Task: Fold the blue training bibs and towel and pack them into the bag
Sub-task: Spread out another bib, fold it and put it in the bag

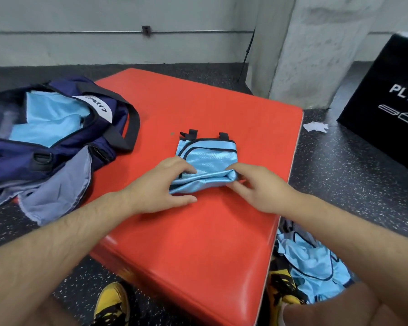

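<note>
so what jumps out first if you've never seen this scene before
The big red padded block fills the middle, and on it the left hand and right hand pinch the near fold of a light blue bib. At the left an open navy bag shows blue fabric inside, and a heap of blue bibs lies on the floor at the lower right.

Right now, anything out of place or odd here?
Crumpled white scrap lies on the floor between the red pad and the black plyo box. Unfolded blue bibs are heaped on the floor by the right shoe.
</note>
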